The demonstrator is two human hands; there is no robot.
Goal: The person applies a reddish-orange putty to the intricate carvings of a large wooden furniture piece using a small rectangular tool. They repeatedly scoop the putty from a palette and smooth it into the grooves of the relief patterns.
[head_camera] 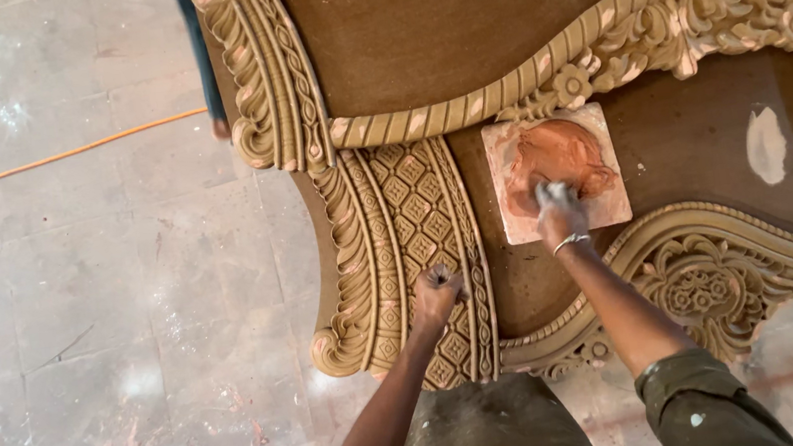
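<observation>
My right hand has its grip pinched narrow in soft, sticky reddish putty on a stiff square tile; my left hand, fisted, presses the heavy carved panel beneath it.

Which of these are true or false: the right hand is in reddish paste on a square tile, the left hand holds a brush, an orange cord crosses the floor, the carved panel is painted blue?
1. The right hand is in the reddish paste on a square tile. True.
2. The left hand holds a brush. False: it presses on the carved panel; no brush shows.
3. An orange cord crosses the floor. True.
4. The panel is blue. False: it is brown and tan.
</observation>
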